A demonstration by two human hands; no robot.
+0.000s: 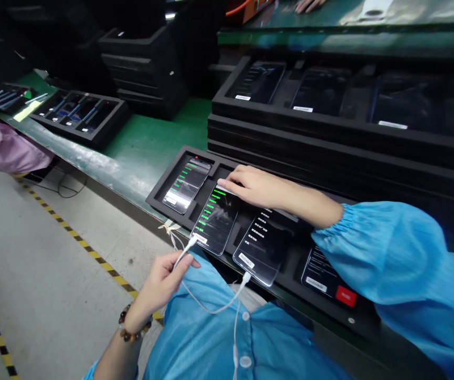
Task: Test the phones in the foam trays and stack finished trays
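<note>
My left hand point(168, 275) pinches a white cable point(185, 250) whose plug meets the lower end of a phone point(216, 219) with green text. On that phone's upper end rest the fingers of my right hand point(252, 184). To its right, a phone with white text point(264, 240) has a second white plug point(245, 278) at its lower edge. Another lit phone point(186, 186) lies in the left compartment of the black foam tray point(155, 198). At the tray's right, a phone point(318, 270) shows a red block and is partly hidden by my sleeve.
Stacked black trays point(227, 126) with dark phones stand behind. Farther left are another phone tray point(110, 119) and a tall tray stack point(139, 68) on the green bench point(147, 140). A person in a pink sleeve point(3, 140) works at the far left; another person's hand shows at the top.
</note>
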